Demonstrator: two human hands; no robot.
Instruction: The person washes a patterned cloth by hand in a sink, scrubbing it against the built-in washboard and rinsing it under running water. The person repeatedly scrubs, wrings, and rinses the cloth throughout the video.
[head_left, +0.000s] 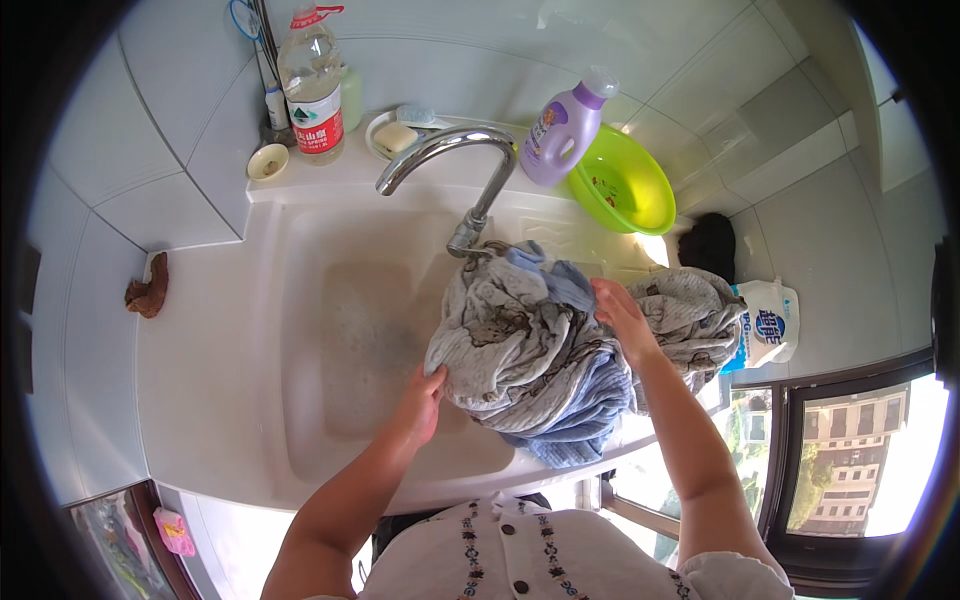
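Observation:
A bunched heap of grey patterned fabric with blue parts (517, 337) lies over the right half of the white sink (274, 345). My left hand (426, 405) grips its left edge, thumb uppermost. On the other side, my right hand (624, 319) has its fingertips on a blue fold at the top, which they seem to hold. More of the patterned fabric (686, 315) rests on the counter to the right, beyond my right wrist. A chrome faucet (484, 199) rises just behind the heap. Cloudy water with some suds seems to lie in the basin.
A purple detergent bottle (559, 135) and a green plastic basin (637, 184) stand at the back right. Behind the sink are a soap dish (382, 154), a large clear plastic bottle (313, 97) and a small bowl (268, 162). A detergent pouch (772, 322) stands at right, near a window (847, 457).

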